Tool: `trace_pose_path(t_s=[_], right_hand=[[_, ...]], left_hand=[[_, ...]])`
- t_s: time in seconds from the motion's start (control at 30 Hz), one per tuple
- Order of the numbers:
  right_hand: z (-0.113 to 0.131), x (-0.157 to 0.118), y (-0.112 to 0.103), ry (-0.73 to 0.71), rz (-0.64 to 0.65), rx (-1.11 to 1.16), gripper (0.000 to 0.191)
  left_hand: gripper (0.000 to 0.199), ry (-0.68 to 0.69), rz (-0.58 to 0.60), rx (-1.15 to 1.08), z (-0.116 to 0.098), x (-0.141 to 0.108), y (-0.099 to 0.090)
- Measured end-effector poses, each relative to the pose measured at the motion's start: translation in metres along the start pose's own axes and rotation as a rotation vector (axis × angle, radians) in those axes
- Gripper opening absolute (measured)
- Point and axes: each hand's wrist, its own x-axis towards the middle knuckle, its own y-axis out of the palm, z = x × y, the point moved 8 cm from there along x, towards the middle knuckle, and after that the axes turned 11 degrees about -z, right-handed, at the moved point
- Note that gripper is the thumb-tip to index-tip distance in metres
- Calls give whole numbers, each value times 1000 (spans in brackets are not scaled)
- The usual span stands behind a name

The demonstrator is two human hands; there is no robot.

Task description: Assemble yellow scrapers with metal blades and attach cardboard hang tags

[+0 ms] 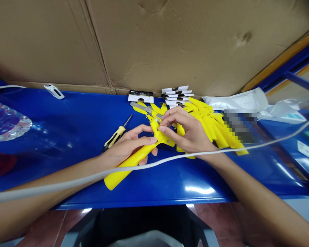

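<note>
A yellow tool handle (134, 160) lies slanted over the blue table, its thick end toward the front left. My left hand (130, 145) is wrapped round its upper part, thumb on top. My right hand (185, 128) is at the head of the handle, thumb and index finger pinched together over it; whatever small piece they hold is too small to make out. Behind and right of my hands lies a pile of yellow handle parts (209, 125). Grey metal blades (141, 107) and yellow pieces lie just beyond my fingers. A screwdriver (115, 136) rests left of my left hand.
Small white boxes (176, 96) and a black and white box (140, 96) stand at the back by the cardboard (170, 44). A white package (237, 100) lies back right, a plastic bottle (10, 120) far left. A white cable (170, 158) crosses in front of the arms.
</note>
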Motion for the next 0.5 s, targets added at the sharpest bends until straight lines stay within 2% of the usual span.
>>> trace_pose_path(t_s=[0.37,0.5], right_hand=[[4,0,-3,-20,-25,18,7],[5,0,0,-4,6,38,6]], left_hand=[[39,5,15,-7,0,-1,2],[39,6,5,-3,0,-1,2]])
